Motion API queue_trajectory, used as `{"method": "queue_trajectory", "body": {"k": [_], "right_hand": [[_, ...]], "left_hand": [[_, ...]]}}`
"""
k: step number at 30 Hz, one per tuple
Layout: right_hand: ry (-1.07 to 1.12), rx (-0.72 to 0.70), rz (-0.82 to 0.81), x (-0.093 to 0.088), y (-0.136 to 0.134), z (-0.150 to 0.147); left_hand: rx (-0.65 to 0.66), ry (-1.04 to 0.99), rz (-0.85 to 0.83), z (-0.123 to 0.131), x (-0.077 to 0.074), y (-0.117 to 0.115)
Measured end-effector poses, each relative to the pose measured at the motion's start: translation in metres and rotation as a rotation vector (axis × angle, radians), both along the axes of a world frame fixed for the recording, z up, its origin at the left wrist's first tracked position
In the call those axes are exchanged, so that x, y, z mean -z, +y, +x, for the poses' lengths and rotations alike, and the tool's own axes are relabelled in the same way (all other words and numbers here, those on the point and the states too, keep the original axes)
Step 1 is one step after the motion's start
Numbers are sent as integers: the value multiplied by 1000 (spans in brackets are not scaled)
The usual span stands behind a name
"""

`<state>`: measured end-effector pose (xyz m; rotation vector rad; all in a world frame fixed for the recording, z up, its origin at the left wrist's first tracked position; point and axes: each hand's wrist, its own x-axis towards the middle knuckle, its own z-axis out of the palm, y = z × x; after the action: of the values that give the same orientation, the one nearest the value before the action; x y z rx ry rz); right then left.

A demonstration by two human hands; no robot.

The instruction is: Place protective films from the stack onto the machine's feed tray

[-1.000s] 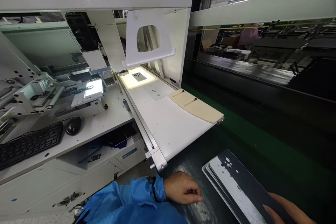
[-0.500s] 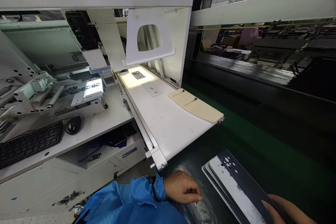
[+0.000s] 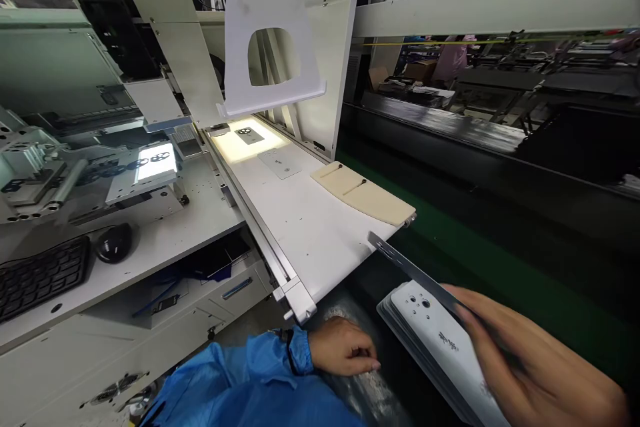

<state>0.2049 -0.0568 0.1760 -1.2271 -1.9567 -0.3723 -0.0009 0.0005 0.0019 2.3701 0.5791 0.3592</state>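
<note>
Head view: my right hand (image 3: 473, 310) pinches a thin, dark grey, rectangular panel (image 3: 413, 268) by its near end, tilted nearly edge-on over a stack of pale grey panels pierced with round holes (image 3: 425, 327). Its far tip shows against the front corner of a flat white conveyor belt (image 3: 320, 233); I cannot tell whether they touch. My left hand (image 3: 343, 345) is loosely curled, its palm hidden, so I cannot tell how far it closes. I judge a light, steady pinch best, keeping the panel off the stack. A curved beige board (image 3: 363, 193) narrows the belt's right side. A black keyboard (image 3: 45, 280) occupies the white bench (image 3: 195, 217).
</note>
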Motion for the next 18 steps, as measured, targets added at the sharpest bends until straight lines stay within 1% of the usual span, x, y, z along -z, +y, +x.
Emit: {"method": "queue_trajectory", "body": {"k": [1, 2, 4, 7, 9, 12, 15, 18], "right_hand": [[-54, -49, 70, -6, 12, -14], [-108, -65, 125, -10, 25, -28], [-235, -104, 169, -13, 53, -53], [-355, -91, 95, -9, 92, -85], [-387, -78, 14, -1, 110, -101], [-412, -53, -129, 12, 120, -114], [-419, -48, -252, 22, 113, -120], [-420, -63, -346, 24, 104, -120]], "left_hand": [[2, 7, 4, 0, -1, 0], [4, 14, 8, 0, -1, 0], [17, 23, 11, 0, -2, 0], [31, 20, 8, 0, -2, 0], [39, 10, 2, 0, -1, 0], [49, -6, -9, -1, -1, 0], [28, -8, -20, -1, -1, 0], [14, -8, -35, -2, -1, -1]]}}
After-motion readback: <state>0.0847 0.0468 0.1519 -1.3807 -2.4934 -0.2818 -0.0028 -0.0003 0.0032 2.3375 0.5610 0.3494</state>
